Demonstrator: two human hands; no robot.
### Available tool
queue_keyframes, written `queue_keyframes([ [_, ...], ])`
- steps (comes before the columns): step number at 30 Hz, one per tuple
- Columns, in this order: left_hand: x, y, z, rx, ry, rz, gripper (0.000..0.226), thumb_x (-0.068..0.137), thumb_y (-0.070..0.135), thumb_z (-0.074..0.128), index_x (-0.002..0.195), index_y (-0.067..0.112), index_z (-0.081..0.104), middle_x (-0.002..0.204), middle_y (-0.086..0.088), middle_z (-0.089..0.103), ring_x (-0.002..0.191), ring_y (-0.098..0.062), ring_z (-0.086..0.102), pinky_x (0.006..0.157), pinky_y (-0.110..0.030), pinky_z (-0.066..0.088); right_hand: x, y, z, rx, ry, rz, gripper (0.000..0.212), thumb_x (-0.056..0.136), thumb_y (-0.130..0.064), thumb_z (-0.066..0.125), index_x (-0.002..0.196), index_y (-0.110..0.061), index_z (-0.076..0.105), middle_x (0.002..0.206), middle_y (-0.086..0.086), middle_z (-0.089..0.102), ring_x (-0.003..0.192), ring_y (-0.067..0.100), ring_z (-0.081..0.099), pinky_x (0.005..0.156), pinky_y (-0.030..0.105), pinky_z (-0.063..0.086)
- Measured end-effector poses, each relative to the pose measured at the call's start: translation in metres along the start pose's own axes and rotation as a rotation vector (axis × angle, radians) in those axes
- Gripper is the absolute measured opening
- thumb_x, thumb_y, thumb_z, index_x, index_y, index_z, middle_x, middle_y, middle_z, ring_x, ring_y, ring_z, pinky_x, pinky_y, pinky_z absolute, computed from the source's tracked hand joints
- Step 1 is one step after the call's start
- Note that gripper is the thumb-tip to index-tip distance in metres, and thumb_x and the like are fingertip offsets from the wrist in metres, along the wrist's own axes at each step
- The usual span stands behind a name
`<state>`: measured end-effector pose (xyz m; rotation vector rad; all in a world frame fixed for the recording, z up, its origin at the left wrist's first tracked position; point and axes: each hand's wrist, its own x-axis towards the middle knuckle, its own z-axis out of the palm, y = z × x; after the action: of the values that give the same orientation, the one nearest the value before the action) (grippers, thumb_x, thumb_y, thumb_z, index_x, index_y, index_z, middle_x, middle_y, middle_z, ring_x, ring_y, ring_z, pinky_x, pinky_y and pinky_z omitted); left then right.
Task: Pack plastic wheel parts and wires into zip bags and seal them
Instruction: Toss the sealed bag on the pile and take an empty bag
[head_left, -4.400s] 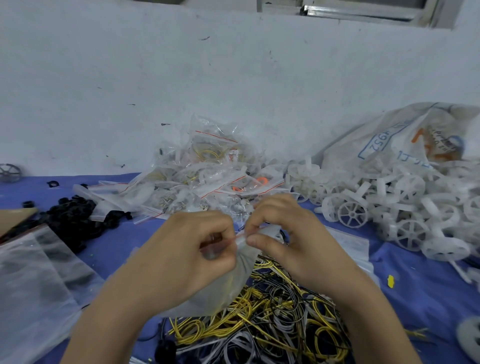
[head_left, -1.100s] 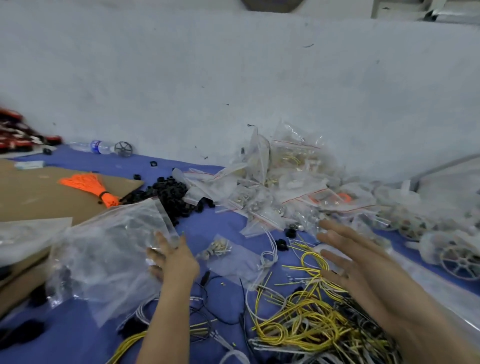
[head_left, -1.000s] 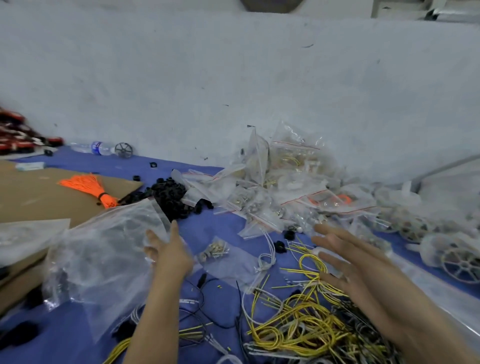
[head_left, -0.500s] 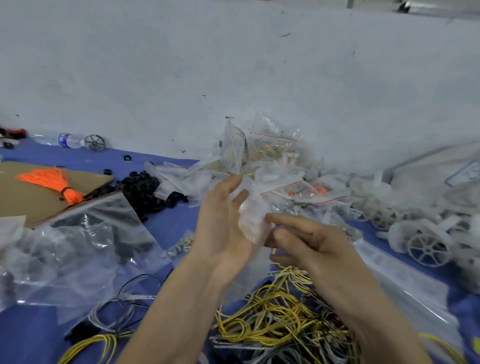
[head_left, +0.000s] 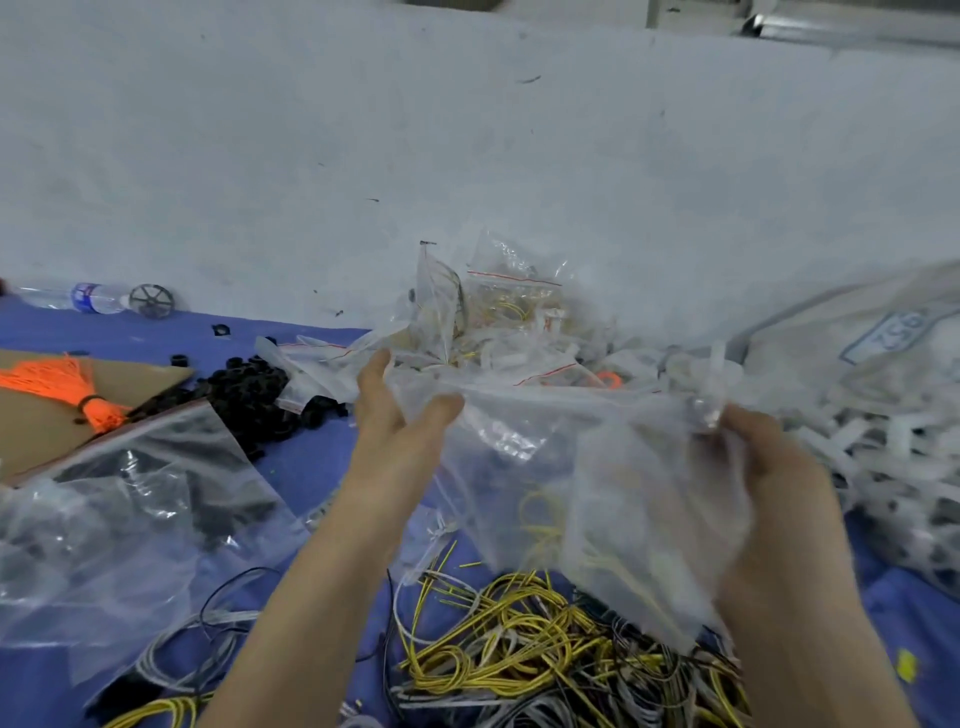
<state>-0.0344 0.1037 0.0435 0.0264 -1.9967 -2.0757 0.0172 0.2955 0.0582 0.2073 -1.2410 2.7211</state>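
Note:
An empty clear zip bag (head_left: 597, 499) is stretched out in front of me above the wires. My left hand (head_left: 400, 415) pinches its upper left corner between thumb and fingers. My right hand (head_left: 769, 467) grips its upper right corner, partly veiled by the plastic. Under the bag lies a tangle of yellow, black and white wires (head_left: 545, 654). White plastic wheel parts (head_left: 872, 441) are heaped at the right. A pile of filled zip bags (head_left: 498, 332) leans against the wall behind.
A stack of empty clear bags (head_left: 119, 519) lies at the left over cardboard (head_left: 36, 421) with an orange tassel (head_left: 67, 389). Black rings (head_left: 249, 389) are piled behind it. A water bottle (head_left: 78, 297) lies by the wall. A large white sack (head_left: 857, 332) sits far right.
My left hand took an empty bag from the left stack and brought it to the middle. My right hand met it, and both hands have now pulled the bag wide apart.

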Motion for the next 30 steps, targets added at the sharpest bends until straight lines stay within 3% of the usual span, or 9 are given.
queue_keyframes([
  [4, 0.006, -0.015, -0.010, 0.008, -0.216, -0.122, 0.017, 0.092, 0.017, 0.059, 0.107, 0.014, 0.067, 0.098, 0.000, 0.070, 0.079, -0.014, 0.068, 0.080, -0.036, 0.055, -0.001, -0.016, -0.014, 0.102, 0.130, 0.061, 0.013, 0.054, -0.021, 0.063, 0.066, -0.016, 0.067, 0.077, 0.003, 0.069, 0.072, 0.019, 0.070, 0.076, 0.044, 0.057],
  [7, 0.008, -0.013, -0.015, -0.036, -0.305, -0.088, 0.015, 0.090, 0.006, 0.059, 0.086, 0.012, 0.072, 0.082, -0.006, 0.073, 0.068, -0.013, 0.069, 0.065, -0.026, 0.059, 0.002, -0.021, -0.026, 0.217, 0.168, 0.082, 0.011, 0.073, -0.014, 0.054, 0.063, -0.016, 0.060, 0.067, -0.001, 0.062, 0.064, 0.017, 0.065, 0.071, 0.048, 0.057],
  [10, 0.007, -0.012, -0.016, -0.046, -0.384, -0.045, 0.016, 0.088, 0.001, 0.061, 0.094, 0.013, 0.069, 0.080, -0.008, 0.072, 0.070, -0.015, 0.069, 0.061, -0.023, 0.056, 0.006, -0.023, -0.033, 0.099, 0.294, 0.126, 0.013, 0.092, -0.014, 0.046, 0.090, -0.010, 0.059, 0.081, 0.005, 0.061, 0.071, 0.020, 0.061, 0.059, 0.034, 0.057],
  [15, 0.004, -0.006, -0.010, -0.123, -0.400, -0.031, 0.019, 0.086, -0.002, 0.061, 0.094, 0.015, 0.067, 0.069, -0.001, 0.070, 0.063, -0.009, 0.066, 0.053, -0.019, 0.051, 0.005, -0.017, -0.031, 0.299, 0.335, 0.155, 0.040, 0.093, -0.016, 0.043, 0.133, -0.014, 0.050, 0.126, 0.022, 0.058, 0.116, 0.040, 0.055, 0.098, 0.057, 0.041],
  [19, -0.001, -0.002, -0.005, -0.197, -0.348, -0.016, 0.019, 0.086, -0.004, 0.061, 0.095, 0.012, 0.064, 0.061, 0.001, 0.066, 0.056, -0.008, 0.064, 0.051, -0.020, 0.051, 0.004, -0.010, -0.032, -0.334, 0.574, -0.283, 0.022, 0.092, -0.006, 0.053, 0.113, -0.014, 0.052, 0.132, 0.027, 0.046, 0.096, 0.013, 0.061, 0.089, 0.025, 0.048],
  [21, -0.005, 0.001, 0.000, -0.194, -0.317, 0.016, 0.019, 0.086, -0.004, 0.061, 0.098, 0.010, 0.065, 0.061, 0.000, 0.065, 0.055, -0.009, 0.063, 0.052, -0.021, 0.052, 0.005, -0.009, -0.030, -0.754, 0.694, -0.722, 0.031, 0.081, -0.011, 0.061, 0.103, -0.030, 0.051, 0.126, 0.019, 0.052, 0.102, 0.021, 0.056, 0.090, 0.041, 0.046],
  [23, -0.010, 0.004, 0.006, -0.204, -0.305, 0.044, 0.021, 0.086, -0.004, 0.061, 0.099, 0.011, 0.065, 0.063, -0.001, 0.065, 0.057, -0.011, 0.063, 0.052, -0.022, 0.053, 0.001, -0.007, -0.014, -1.041, 0.569, -0.883, 0.022, 0.076, -0.023, 0.063, 0.090, -0.037, 0.055, 0.104, 0.004, 0.063, 0.098, 0.019, 0.059, 0.088, 0.039, 0.048],
  [26, -0.019, 0.010, 0.012, -0.239, -0.327, 0.077, 0.027, 0.084, -0.005, 0.062, 0.102, 0.015, 0.065, 0.059, 0.003, 0.062, 0.058, -0.010, 0.062, 0.051, -0.022, 0.052, -0.008, 0.014, 0.019, -1.090, 0.066, -0.439, 0.012, 0.073, -0.029, 0.076, 0.077, -0.030, 0.064, 0.072, -0.011, 0.068, 0.066, 0.001, 0.063, 0.061, 0.009, 0.046],
  [30, -0.025, 0.011, 0.012, -0.194, -0.350, 0.129, 0.024, 0.082, -0.003, 0.066, 0.096, 0.017, 0.066, 0.059, 0.005, 0.062, 0.062, -0.006, 0.063, 0.056, -0.021, 0.052, -0.010, 0.035, 0.030, -1.177, -0.010, -0.319, 0.013, 0.076, -0.016, 0.074, 0.068, -0.021, 0.066, 0.065, -0.008, 0.069, 0.063, 0.006, 0.066, 0.070, 0.031, 0.056],
])
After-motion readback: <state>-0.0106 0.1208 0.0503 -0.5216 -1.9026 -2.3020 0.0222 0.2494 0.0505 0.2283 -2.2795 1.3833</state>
